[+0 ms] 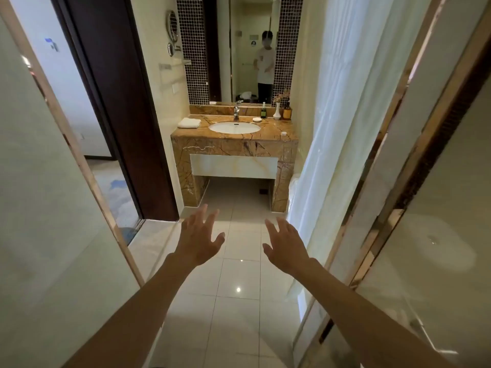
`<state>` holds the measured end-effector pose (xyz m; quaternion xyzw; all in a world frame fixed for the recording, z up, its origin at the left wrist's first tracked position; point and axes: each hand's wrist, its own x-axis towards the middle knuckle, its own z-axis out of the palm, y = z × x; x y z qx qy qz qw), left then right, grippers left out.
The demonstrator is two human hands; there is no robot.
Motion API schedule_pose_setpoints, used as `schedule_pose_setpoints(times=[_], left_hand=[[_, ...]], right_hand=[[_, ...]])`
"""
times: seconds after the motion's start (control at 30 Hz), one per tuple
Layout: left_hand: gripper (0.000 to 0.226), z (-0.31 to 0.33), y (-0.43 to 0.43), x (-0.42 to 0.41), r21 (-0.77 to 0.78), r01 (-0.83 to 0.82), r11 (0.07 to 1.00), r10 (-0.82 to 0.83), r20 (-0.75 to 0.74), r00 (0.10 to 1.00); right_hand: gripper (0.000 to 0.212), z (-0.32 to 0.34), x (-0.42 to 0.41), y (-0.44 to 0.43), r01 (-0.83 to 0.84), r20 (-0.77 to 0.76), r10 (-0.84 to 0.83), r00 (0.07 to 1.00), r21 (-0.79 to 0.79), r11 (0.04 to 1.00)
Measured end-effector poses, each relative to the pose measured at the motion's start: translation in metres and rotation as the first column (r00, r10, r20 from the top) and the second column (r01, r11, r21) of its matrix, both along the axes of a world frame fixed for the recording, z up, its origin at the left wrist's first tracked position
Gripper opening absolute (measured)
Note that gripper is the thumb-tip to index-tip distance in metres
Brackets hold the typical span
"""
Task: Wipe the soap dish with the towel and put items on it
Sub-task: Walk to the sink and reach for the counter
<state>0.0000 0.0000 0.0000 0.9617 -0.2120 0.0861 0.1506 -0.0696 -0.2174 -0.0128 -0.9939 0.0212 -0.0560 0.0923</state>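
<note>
Standing off: both hands are well short of the sink [234, 127], nothing taken up yet.
Towel [189, 122]: folded on the tabletop [268, 132] left of the sink; soft and light, I'd pinch a folded edge.
Soap dish [257, 119]: just right of the sink's faucet (small, probably slick and breakable), best steadied by its rim.
Left hand [198, 241]: outstretched, palm down, fingers wide, empty.
Right hand [285, 247]: likewise spread and empty.
</note>
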Motion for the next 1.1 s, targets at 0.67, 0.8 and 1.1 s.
schedule_pose_setpoints(times=[0.67, 0.8, 1.1], left_hand=[[0.065, -0.027, -0.057, 0.168, 0.066, -0.086, 0.994, 0.087, -0.017, 0.996], [0.064, -0.023, -0.061, 0.198, 0.070, -0.093, 0.993, 0.092, 0.010, 0.996], [0.070, -0.029, -0.040, 0.280, 0.027, -0.099, 0.995, 0.099, -0.013, 0.995]], right_hand=[[0.057, -0.055, 0.183, -0.044, -0.047, -0.004, 0.047, 0.999, 0.010, 0.999], [0.057, -0.054, 0.214, -0.041, -0.063, 0.023, 0.062, 0.998, 0.029, 0.998], [0.058, -0.056, 0.297, -0.026, -0.079, 0.075, 0.080, 0.994, -0.016, 0.997]])
